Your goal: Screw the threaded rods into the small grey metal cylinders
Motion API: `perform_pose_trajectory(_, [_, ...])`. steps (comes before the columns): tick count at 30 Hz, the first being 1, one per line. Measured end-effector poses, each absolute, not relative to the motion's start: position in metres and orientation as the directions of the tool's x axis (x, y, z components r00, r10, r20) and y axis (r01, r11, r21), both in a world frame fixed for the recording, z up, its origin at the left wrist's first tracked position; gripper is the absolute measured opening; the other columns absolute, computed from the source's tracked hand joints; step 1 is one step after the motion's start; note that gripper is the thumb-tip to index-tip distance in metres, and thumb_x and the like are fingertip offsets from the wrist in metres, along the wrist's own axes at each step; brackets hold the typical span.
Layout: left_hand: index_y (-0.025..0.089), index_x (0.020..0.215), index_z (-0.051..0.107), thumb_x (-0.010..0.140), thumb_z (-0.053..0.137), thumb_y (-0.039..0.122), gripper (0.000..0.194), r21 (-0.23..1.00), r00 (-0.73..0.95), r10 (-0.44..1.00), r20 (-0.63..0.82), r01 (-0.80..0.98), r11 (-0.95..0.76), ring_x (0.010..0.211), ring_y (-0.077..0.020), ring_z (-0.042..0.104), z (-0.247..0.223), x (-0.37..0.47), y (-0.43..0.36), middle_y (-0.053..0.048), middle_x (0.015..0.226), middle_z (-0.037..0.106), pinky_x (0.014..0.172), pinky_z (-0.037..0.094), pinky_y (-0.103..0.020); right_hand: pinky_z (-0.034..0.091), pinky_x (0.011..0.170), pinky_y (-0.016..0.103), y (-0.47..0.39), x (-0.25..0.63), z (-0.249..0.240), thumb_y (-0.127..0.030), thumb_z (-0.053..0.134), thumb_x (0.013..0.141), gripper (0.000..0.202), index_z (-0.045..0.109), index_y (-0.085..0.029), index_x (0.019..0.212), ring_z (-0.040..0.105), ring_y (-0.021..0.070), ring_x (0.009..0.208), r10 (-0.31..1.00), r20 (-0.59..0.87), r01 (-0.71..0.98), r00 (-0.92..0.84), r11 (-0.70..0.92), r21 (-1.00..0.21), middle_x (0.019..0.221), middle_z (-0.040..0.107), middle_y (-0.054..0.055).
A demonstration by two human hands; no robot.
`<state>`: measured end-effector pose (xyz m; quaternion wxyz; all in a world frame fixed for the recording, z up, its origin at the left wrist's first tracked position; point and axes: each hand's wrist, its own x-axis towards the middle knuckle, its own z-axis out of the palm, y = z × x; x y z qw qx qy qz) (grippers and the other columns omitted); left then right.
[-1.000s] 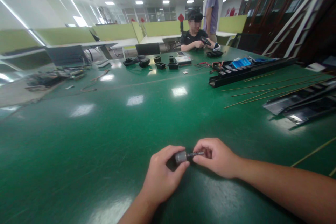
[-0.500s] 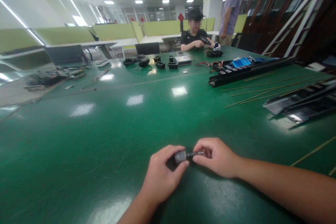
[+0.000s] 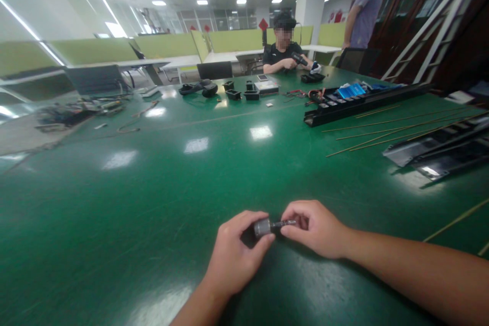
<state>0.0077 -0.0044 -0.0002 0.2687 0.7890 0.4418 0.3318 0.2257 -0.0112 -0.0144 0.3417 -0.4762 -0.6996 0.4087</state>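
Observation:
A small grey cylindrical part (image 3: 263, 227) with a thin dark shaft (image 3: 283, 223) pointing right is held low over the green table (image 3: 171, 188). My left hand (image 3: 237, 252) grips the cylinder between thumb and forefinger. At the shaft's free end, my right hand (image 3: 315, 229) has its thumb and curled fingers around the tip. The two hands are close together but apart, with part of the shaft showing between them.
Black channels (image 3: 362, 104) with a blue item (image 3: 351, 90) lie at the back right, near thin rods (image 3: 374, 135) and metal rails (image 3: 435, 153). Small black boxes (image 3: 251, 95) stand at the back. A seated person (image 3: 284, 56) is across the table; another (image 3: 367, 15) stands behind.
The standing person in the background has moved to the right. My hands and the cylindrical part show no visible movement.

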Motion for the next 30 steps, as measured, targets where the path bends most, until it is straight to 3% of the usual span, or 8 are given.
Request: perform_pose_trajectory(30, [0.023,0.101,0.073,0.079,0.072,0.03,0.023,0.778,0.336,0.91,0.243,0.493,-0.389,0.088,-0.0228,0.069,0.0002,0.0049,-0.0004,-0.005,0.098,0.074,0.083,0.054,-0.034,0.035,0.05,0.02,-0.0112,0.2257,-0.0135,-0.026,0.068,0.081,0.011,0.068,-0.015,0.081,0.047,0.0097,0.054,0.957,0.066,0.36,-0.283,0.17,-0.917,0.062,0.056,-0.003])
